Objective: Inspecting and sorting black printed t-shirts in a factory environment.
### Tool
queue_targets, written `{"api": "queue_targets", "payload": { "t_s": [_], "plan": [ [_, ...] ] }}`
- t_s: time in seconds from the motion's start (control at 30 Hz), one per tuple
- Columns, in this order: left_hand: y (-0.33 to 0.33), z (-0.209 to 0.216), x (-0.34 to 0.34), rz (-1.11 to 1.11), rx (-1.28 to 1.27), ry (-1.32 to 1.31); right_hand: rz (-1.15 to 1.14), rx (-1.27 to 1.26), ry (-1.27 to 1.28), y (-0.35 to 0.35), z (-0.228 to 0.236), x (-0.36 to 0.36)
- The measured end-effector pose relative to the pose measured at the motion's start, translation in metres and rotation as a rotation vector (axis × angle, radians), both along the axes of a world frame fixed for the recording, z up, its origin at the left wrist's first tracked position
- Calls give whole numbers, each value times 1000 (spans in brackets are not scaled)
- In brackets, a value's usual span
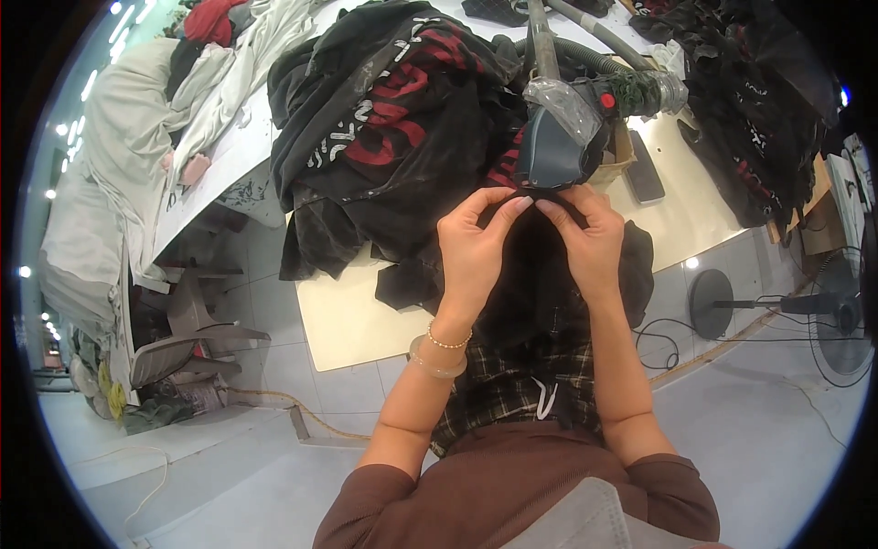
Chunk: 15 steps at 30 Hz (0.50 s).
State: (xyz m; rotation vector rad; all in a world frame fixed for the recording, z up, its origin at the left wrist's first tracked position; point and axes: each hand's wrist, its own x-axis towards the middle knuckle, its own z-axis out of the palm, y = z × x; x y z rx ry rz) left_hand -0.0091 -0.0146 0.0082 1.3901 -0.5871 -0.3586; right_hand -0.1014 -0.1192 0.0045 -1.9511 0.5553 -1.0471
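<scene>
Both forearms are raised from the lower edge, sleeves pushed up to the elbows. Left hand [474, 245] and right hand [585, 240] are held close together, fingers curled in a pinch, fingertips nearly touching.

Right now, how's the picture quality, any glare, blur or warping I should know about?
Head view: strong fisheye warp, the table edge bends and the corners go black; ceiling lights glare along the left rim; left hand and right hand look sharp and evenly lit on the black garment; clear plastic wrap on the machine head glints; dark cloth folds lose detail.
</scene>
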Motion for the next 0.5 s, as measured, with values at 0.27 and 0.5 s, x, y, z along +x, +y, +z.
{"api": "queue_targets", "payload": {
  "t_s": [0.27, 0.5],
  "plan": [
    [0, -1, 0, 12, 36, -12, 14, 45, -24, 1, -2, -2],
    [-2, -2, 1, -95, 69, -57, 27, 90, -2, -4, -6, -12]
  ]
}}
